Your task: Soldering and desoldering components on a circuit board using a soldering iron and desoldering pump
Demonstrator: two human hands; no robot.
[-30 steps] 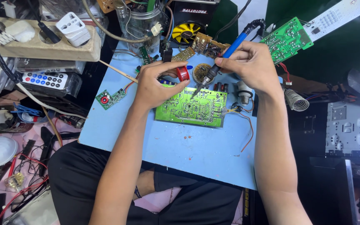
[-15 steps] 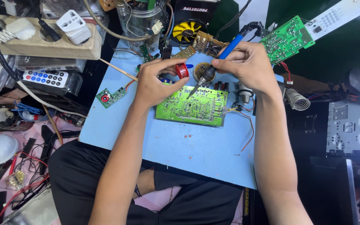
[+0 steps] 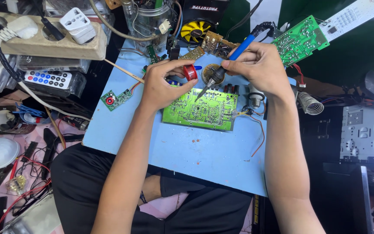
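A green circuit board (image 3: 202, 110) lies solder-side up on the blue mat (image 3: 174, 147) across my lap. My right hand (image 3: 260, 67) grips a soldering iron (image 3: 228, 63) with a blue handle, its tip slanting down to the board's upper middle. My left hand (image 3: 163, 84) rests at the board's upper left corner and pinches a small red spool of solder (image 3: 190, 72). The thin wire from the spool is too fine to follow.
A small green board (image 3: 114, 99) lies at the mat's left edge. A beige power strip (image 3: 40, 41), a remote (image 3: 50, 80), a yellow fan (image 3: 195, 28), another green board (image 3: 300, 40), an iron stand spring (image 3: 310, 104) and loose wires ring the mat.
The iron's tip has slid slightly along the board and both hands shifted a little. The grips are the same.
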